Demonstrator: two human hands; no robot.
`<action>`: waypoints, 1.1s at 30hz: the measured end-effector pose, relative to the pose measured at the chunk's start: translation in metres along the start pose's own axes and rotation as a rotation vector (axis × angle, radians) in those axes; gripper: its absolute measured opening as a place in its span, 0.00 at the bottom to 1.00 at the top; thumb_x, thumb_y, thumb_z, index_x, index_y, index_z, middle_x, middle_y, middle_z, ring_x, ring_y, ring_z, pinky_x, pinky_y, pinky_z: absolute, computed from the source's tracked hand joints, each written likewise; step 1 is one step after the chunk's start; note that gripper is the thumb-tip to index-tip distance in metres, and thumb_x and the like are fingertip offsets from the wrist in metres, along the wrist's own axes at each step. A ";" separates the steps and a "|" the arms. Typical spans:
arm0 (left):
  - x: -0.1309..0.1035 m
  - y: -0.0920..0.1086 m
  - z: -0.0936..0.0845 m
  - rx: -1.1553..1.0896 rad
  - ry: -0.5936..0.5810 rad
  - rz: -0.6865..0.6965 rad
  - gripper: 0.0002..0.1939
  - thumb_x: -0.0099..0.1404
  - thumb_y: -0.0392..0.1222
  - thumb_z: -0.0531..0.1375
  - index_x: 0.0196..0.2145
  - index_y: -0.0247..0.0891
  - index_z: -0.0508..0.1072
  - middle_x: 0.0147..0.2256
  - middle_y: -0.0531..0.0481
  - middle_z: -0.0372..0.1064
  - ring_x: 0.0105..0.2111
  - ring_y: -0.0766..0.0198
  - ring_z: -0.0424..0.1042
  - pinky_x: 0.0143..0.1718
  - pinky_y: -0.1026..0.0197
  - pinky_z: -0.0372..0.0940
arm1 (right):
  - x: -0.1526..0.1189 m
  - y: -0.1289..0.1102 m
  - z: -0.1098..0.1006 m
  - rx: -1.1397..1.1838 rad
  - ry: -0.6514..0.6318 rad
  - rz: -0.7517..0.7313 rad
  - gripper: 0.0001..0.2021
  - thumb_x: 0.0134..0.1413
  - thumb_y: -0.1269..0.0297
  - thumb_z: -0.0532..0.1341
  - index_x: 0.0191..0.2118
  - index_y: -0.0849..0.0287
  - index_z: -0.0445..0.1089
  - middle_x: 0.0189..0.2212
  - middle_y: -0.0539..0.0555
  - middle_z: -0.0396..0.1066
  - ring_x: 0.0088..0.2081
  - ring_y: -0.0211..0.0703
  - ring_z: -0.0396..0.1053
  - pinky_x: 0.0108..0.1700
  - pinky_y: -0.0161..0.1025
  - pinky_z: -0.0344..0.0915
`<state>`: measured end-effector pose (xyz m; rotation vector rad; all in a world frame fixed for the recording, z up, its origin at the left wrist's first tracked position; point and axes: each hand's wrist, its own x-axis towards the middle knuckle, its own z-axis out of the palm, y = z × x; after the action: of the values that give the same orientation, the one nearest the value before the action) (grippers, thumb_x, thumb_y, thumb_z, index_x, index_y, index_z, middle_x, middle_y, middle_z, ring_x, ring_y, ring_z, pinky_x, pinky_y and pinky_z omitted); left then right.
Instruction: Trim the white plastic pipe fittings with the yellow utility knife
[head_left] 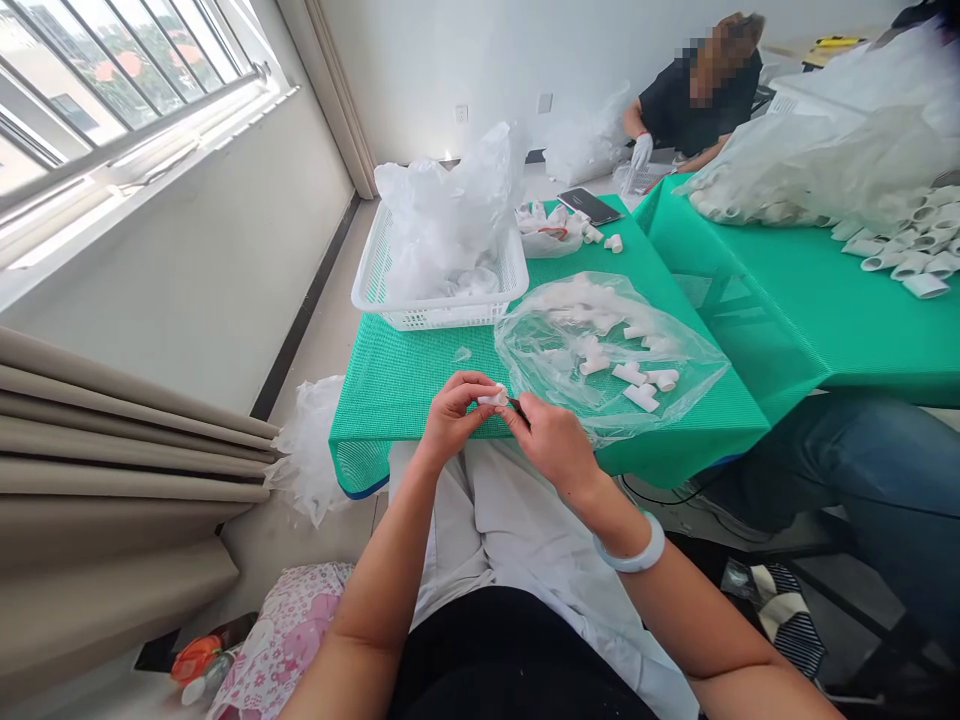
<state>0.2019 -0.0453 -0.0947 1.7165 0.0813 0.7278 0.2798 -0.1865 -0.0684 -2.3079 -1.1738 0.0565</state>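
Observation:
My left hand (459, 412) pinches a small white plastic pipe fitting (493, 398) above the front edge of the green-covered table. Closed around a slim dark-handled tool (517, 408), my right hand (553, 442) brings its tip against the fitting. The tool's working end is too small to make out, so I cannot tell its exact kind. Just beyond my right hand lies an open clear plastic bag (555, 345) with several white tee fittings (641, 397) in and on it.
A white basket (442, 316) full of clear plastic bags stands at the table's back left. Behind the open bag are a smaller bag of fittings (551, 235) and a dark tablet (590, 206). More fittings (911, 262) cover the right table. A co-worker (701, 100) sits at the back.

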 end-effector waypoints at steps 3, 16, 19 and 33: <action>0.001 0.002 0.001 -0.040 0.020 -0.037 0.08 0.55 0.39 0.65 0.35 0.41 0.76 0.37 0.48 0.67 0.38 0.65 0.69 0.36 0.63 0.66 | 0.001 -0.004 0.000 0.081 -0.002 0.004 0.27 0.62 0.45 0.38 0.24 0.57 0.61 0.16 0.50 0.61 0.18 0.36 0.56 0.23 0.36 0.42; 0.005 0.010 -0.002 -0.385 -0.015 -0.367 0.19 0.59 0.47 0.62 0.47 0.37 0.70 0.33 0.50 0.69 0.29 0.65 0.74 0.28 0.64 0.68 | 0.046 -0.001 -0.021 0.373 -0.206 0.256 0.14 0.59 0.57 0.51 0.23 0.54 0.52 0.16 0.46 0.63 0.18 0.37 0.61 0.23 0.34 0.55; 0.005 0.012 -0.003 -0.414 0.004 -0.384 0.19 0.58 0.47 0.62 0.45 0.37 0.70 0.32 0.50 0.69 0.28 0.66 0.74 0.27 0.64 0.68 | 0.065 0.000 -0.017 0.268 -0.284 0.268 0.10 0.59 0.60 0.51 0.28 0.56 0.58 0.21 0.49 0.67 0.20 0.38 0.64 0.25 0.35 0.58; 0.002 0.004 -0.003 -0.363 0.052 -0.230 0.14 0.54 0.43 0.66 0.39 0.38 0.74 0.36 0.49 0.66 0.36 0.67 0.68 0.37 0.63 0.65 | 0.047 0.006 -0.012 0.309 0.036 -0.057 0.17 0.61 0.59 0.48 0.36 0.58 0.73 0.35 0.57 0.74 0.40 0.46 0.70 0.43 0.42 0.65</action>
<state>0.2001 -0.0431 -0.0900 1.3170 0.1691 0.5760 0.3164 -0.1586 -0.0518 -1.9970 -1.1262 0.1630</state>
